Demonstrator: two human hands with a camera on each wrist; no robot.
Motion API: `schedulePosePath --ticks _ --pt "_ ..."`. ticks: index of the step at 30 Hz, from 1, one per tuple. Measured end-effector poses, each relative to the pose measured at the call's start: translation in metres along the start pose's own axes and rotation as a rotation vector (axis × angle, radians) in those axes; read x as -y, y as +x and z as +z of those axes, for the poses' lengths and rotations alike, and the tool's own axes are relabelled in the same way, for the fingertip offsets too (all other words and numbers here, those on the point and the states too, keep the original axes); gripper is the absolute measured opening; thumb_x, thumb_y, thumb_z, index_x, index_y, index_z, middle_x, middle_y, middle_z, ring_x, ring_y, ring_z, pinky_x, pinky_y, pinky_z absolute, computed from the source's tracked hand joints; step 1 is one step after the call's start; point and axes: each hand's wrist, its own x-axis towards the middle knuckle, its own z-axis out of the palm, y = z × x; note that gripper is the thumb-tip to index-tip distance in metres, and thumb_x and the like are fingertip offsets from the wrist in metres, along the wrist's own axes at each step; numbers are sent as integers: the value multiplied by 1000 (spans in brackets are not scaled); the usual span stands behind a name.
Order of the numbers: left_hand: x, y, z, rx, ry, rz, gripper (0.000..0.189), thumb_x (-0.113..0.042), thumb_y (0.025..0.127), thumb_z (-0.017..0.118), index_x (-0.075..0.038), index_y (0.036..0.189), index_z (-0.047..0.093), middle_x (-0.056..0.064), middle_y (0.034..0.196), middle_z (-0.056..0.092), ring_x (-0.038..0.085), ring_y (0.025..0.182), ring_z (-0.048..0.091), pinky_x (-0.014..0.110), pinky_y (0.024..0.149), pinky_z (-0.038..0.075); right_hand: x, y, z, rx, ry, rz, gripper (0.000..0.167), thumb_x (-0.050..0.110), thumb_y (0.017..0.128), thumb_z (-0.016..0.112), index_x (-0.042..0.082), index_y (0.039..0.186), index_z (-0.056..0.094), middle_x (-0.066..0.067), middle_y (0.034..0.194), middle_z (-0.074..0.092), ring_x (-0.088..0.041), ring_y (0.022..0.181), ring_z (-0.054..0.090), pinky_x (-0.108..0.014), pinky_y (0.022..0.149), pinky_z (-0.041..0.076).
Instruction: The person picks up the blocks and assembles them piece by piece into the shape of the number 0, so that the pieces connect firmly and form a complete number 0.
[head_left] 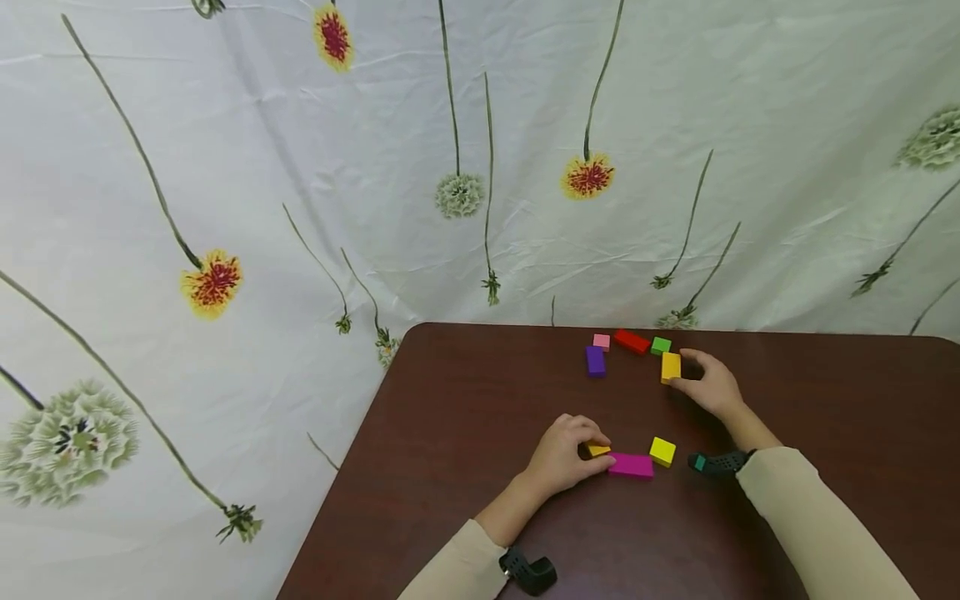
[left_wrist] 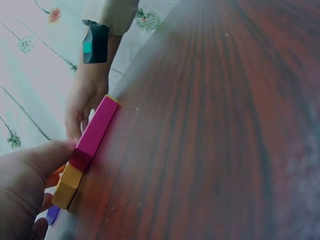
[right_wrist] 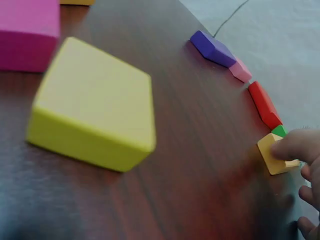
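In the head view my left hand holds a small orange block between thumb and fingers. Its thumb tip reaches the left end of a long magenta block, which meets the orange block end to end in the left wrist view. A yellow block sits at the magenta block's right end. Farther back, my right hand pinches a yellow-orange block at the table, close to a green block. The right wrist view shows a finger over this yellow-orange block.
Left of the green block lie a red block, a pink block and a purple block, forming a curved row. The dark brown table ends at a white flowered cloth behind. Both wrists wear dark bands.
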Motion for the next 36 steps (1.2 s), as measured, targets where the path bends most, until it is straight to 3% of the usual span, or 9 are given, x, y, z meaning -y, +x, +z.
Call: schedulePosePath --ticks 9,21,29,36 --pt "-4 -1 0 3 -3 12 20 -32 83 79 -16 95 78 -9 93 66 6 89 53 15 79 40 -3 7 -8 110 -119 -23 71 18 88 66 -9 145 33 -41 144 28 -59 129 26 -70 100 26" --pt "-2 0 0 -10 8 8 20 -32 83 79 -16 95 78 -9 94 66 7 90 53 15 81 40 0 -2 -10 97 -75 -24 70 28 87 73 -6 140 43 -39 138 38 -54 122 36 -67 97 32" --pt "-3 1 -2 8 -40 -40 19 -30 83 79 -16 96 78 -7 95 66 8 91 53 17 81 40 -5 -19 -6 95 -37 -47 72 34 86 75 -2 141 46 -35 144 35 -54 129 31 -69 98 28" --pt "-3 0 0 3 -26 -32 20 -32 83 79 -17 96 77 -9 95 65 7 91 52 15 80 40 -2 -43 -1 87 6 -107 70 34 84 77 0 139 50 -32 143 38 -53 129 32 -70 96 29"
